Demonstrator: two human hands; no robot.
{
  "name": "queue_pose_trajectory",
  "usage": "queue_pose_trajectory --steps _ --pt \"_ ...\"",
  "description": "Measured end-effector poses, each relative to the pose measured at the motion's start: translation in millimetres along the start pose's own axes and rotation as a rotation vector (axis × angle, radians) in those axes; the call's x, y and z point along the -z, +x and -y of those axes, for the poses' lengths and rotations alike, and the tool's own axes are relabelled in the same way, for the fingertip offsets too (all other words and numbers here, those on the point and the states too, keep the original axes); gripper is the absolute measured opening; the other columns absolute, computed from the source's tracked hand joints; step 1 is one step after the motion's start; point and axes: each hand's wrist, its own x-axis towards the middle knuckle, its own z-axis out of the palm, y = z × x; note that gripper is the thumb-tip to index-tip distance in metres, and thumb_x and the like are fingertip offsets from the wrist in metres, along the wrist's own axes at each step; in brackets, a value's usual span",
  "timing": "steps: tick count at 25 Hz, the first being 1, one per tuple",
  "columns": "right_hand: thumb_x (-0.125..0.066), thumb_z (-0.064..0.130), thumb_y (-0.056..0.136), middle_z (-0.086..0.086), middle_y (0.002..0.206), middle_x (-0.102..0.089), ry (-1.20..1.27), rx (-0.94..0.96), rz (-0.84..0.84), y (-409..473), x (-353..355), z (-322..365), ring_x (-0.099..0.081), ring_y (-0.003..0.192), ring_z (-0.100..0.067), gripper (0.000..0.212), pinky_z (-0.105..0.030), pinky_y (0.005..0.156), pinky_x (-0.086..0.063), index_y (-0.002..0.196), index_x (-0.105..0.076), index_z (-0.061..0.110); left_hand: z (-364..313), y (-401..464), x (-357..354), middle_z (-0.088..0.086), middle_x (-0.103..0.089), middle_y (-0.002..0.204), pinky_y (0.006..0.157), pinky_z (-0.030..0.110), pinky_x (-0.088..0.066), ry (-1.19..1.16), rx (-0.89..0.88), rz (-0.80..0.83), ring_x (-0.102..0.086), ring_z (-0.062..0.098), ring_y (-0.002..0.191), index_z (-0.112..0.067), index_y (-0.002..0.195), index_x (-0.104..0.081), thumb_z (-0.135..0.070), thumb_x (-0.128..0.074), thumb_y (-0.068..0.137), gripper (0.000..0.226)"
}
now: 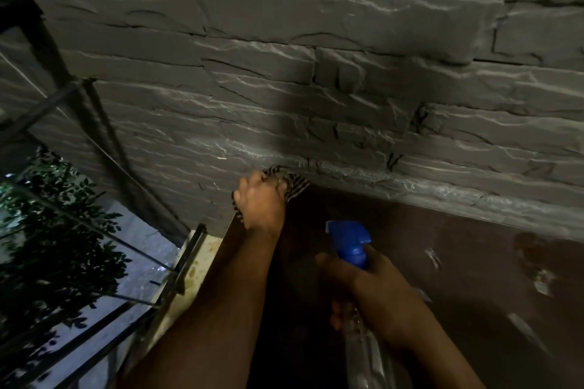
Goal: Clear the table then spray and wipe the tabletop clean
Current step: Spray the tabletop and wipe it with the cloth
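Observation:
My left hand presses a striped black-and-white cloth onto the far left corner of the dark brown tabletop, right against the stone wall. The cloth shows only past my fingers; whether they curl round it is unclear. My right hand grips a clear spray bottle with a blue trigger head, held above the table nearer to me, nozzle pointing toward the far left corner. Wet streaks glint on the table at the right.
A grey stacked-stone wall runs along the table's far edge. At the left stands a dark metal railing beside a pale ledge, with leafy plants behind it.

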Motion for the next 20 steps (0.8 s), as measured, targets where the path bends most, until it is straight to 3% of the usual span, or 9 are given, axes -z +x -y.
queue_pose_trajectory --steps 4,5,6,9,10,14,15,18,20 --pt "-0.068 0.021 0.082 -0.012 0.055 -0.054 -0.008 -0.009 0.032 -6.4 -1.5 1.6 -0.051 0.046 -0.025 0.025 -0.031 0.046 -0.046 0.092 -0.056 0.001 45.2 -54.6 1.4 -0.005 -0.060 0.108 0.079 0.032 -0.033 -0.077 -0.615 0.041 -0.054 0.022 0.100 -0.028 0.096 -0.072 -0.039 -0.061 0.085 0.018" --pt "-0.068 0.021 0.082 -0.012 0.055 -0.054 -0.003 -0.013 0.042 -8.0 -2.7 1.7 -0.050 0.046 -0.025 0.025 -0.033 0.047 -0.046 0.092 -0.056 0.001 63.0 -54.1 4.9 -0.005 -0.061 0.107 0.079 0.032 -0.033 -0.078 -0.640 0.006 -0.055 0.023 0.099 -0.028 0.095 -0.073 -0.037 -0.064 0.084 0.016" --pt "-0.068 0.021 0.082 -0.011 0.054 -0.054 0.004 -0.014 0.050 -9.0 -4.4 1.3 -0.050 0.045 -0.024 0.025 -0.033 0.047 -0.046 0.091 -0.055 0.002 72.8 -44.6 8.2 -0.004 -0.061 0.108 0.079 0.033 -0.033 -0.084 -0.543 -0.006 -0.053 0.023 0.100 -0.027 0.095 -0.073 -0.035 -0.066 0.085 0.015" --pt "-0.067 0.017 0.085 -0.010 0.053 -0.051 -0.001 -0.029 0.039 -10.2 -8.9 -1.4 -0.047 0.042 -0.022 0.020 -0.029 0.042 -0.044 0.088 -0.053 0.004 54.3 -9.3 8.5 -0.002 -0.059 0.116 0.086 0.035 -0.031 -0.098 -0.090 0.005 -0.047 0.024 0.107 -0.025 0.103 -0.072 -0.037 -0.061 0.089 0.022" --pt "-0.067 0.017 0.086 -0.011 0.054 -0.051 -0.011 -0.030 0.029 -11.3 -10.0 -2.0 -0.047 0.043 -0.023 0.019 -0.029 0.042 -0.044 0.087 -0.053 0.004 39.0 -6.9 5.4 -0.003 -0.057 0.118 0.087 0.035 -0.030 -0.064 -0.131 0.039 -0.046 0.022 0.108 -0.026 0.104 -0.071 -0.041 -0.057 0.090 0.025" --pt "-0.066 0.022 0.086 -0.016 0.058 -0.057 -0.104 -0.075 0.037 -27.2 -9.9 -3.1 -0.053 0.048 -0.025 0.023 -0.028 0.045 -0.047 0.090 -0.058 0.001 37.5 -44.4 -2.0 -0.008 -0.050 0.120 0.085 0.031 -0.025 -0.092 -0.756 0.308 -0.040 0.015 0.111 -0.032 0.114 -0.065 -0.058 -0.042 0.084 0.046" --pt "-0.066 0.022 0.086 -0.018 0.059 -0.057 -0.128 -0.087 0.060 -33.3 -12.9 -3.4 -0.053 0.048 -0.025 0.023 -0.027 0.044 -0.046 0.088 -0.059 0.001 53.0 -38.2 2.8 -0.007 -0.052 0.121 0.085 0.031 -0.026 -0.126 -0.780 0.295 -0.041 0.016 0.112 -0.031 0.117 -0.065 -0.056 -0.049 0.084 0.045" --pt "-0.070 0.022 0.083 -0.009 0.050 -0.055 -0.203 -0.113 0.099 -45.5 -30.6 -10.8 -0.050 0.039 -0.016 0.019 -0.022 0.041 -0.042 0.077 -0.059 0.008 72.4 -3.2 16.7 0.001 -0.057 0.120 0.092 0.031 -0.033 -0.161 -0.630 0.291 -0.048 0.022 0.112 -0.022 0.117 -0.068 -0.038 -0.069 0.084 0.037" --pt "-0.071 0.031 0.079 -0.002 0.052 -0.059 -0.316 -0.111 0.128 -48.0 -45.6 -20.3 -0.055 0.046 -0.017 0.021 -0.031 0.053 -0.048 0.075 -0.060 0.015 66.2 5.4 17.2 0.000 -0.056 0.116 0.094 0.027 -0.035 -0.151 -0.588 0.355 -0.049 0.019 0.110 -0.021 0.117 -0.068 -0.034 -0.071 0.082 0.038"
